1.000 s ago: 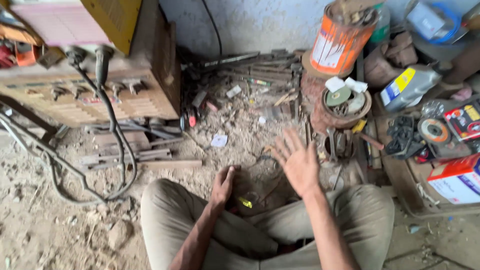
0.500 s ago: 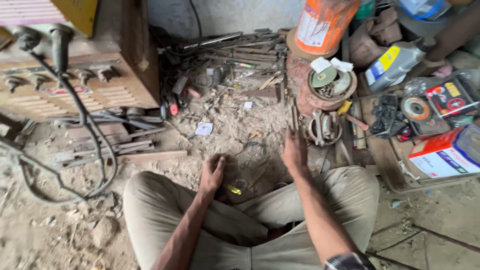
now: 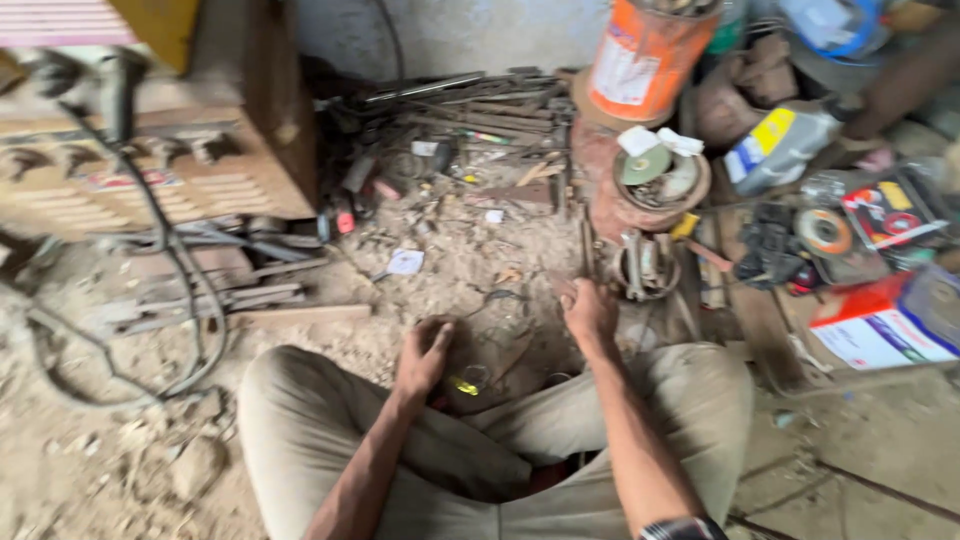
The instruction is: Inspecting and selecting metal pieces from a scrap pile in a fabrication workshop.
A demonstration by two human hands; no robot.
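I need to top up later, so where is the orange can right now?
In the head view the orange can stands top centre-right, against the wall, just above the round tray of discs.

Orange drum (image 3: 645, 55), red-white box (image 3: 880, 325), black cable (image 3: 190, 290).

Our left hand (image 3: 425, 352) curled near small yellow bit (image 3: 463, 385); our right hand (image 3: 590, 310) beside metal ring (image 3: 645, 268) on dirt floor (image 3: 100, 470).

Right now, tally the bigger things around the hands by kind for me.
Hands: 2, left, right
Orange drum: 1
Grinding disc: 1
Red-and-white box: 1
Brown machine: 1
Black cable: 1
Total: 7
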